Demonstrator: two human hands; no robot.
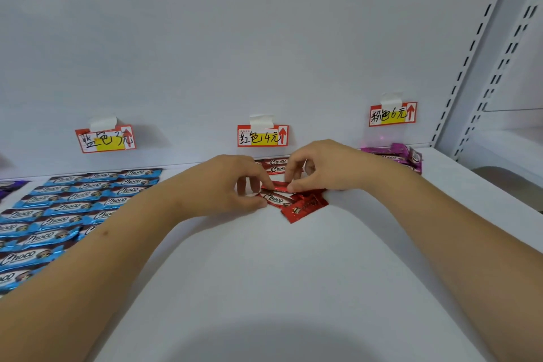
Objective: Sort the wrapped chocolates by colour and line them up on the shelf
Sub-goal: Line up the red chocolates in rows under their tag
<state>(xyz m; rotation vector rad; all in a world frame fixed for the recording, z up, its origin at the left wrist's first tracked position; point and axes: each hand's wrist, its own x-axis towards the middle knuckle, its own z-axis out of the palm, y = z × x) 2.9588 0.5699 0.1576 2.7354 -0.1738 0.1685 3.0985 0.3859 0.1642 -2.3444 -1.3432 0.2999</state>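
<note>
A red chocolate (277,185) is being pinched between the left hand (226,182) and right hand (318,166), fingers closed on it, below the red price tag (262,136) on the shelf (293,273).

blue chocolates (58,214) cut by left edge, red chocolates (277,166) partly behind fingers (293,173), pink chocolates (393,154) blurred

Left hand (232,182): bare, no ring, no glove.
Right hand (320,164): bare, no ring, no glove.
Forearms: uncovered, sleeveless up to frame edge.
Wrists: unadorned.
</note>
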